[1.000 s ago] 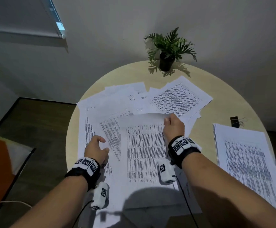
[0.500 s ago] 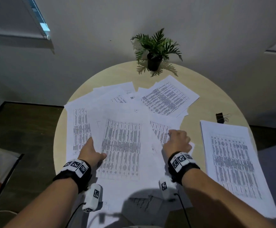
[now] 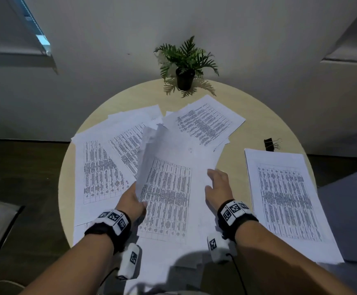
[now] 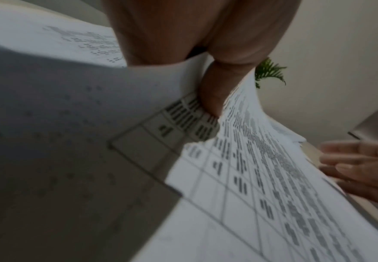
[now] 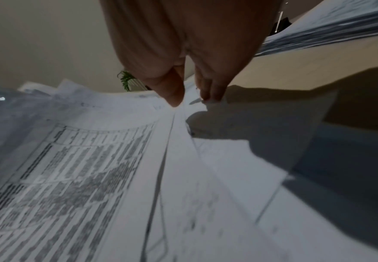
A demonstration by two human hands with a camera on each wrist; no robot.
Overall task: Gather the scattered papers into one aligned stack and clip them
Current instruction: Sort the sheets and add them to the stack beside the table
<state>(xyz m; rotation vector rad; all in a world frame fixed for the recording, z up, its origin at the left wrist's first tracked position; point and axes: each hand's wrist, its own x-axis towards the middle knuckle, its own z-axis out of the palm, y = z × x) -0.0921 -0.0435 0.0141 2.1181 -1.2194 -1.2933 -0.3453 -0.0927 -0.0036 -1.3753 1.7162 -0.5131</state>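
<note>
Printed sheets lie scattered over the left and middle of a round table point(image 3: 258, 128). My left hand point(image 3: 138, 196) grips the left edge of a loose bundle of sheets point(image 3: 169, 188) and lifts it so the edge curls up. In the left wrist view my thumb point(image 4: 212, 95) presses on top of the bundle point(image 4: 250, 177). My right hand point(image 3: 212, 179) touches the bundle's right edge with its fingers straight. The right wrist view shows that hand point(image 5: 190, 99) with thumb and fingers apart at the paper edge. A black binder clip point(image 3: 269, 144) lies at the far right, untouched.
A neat paper stack point(image 3: 286, 199) sits on the right of the table, overhanging the near edge. More loose sheets point(image 3: 100, 173) lie left and others point(image 3: 207, 122) lie behind. A potted plant point(image 3: 185, 67) stands at the far edge. Dark floor surrounds the table.
My left hand went from lying flat on the sheets to gripping and raising their left edge. My right hand slid to the bundle's right edge and its fingers straightened.
</note>
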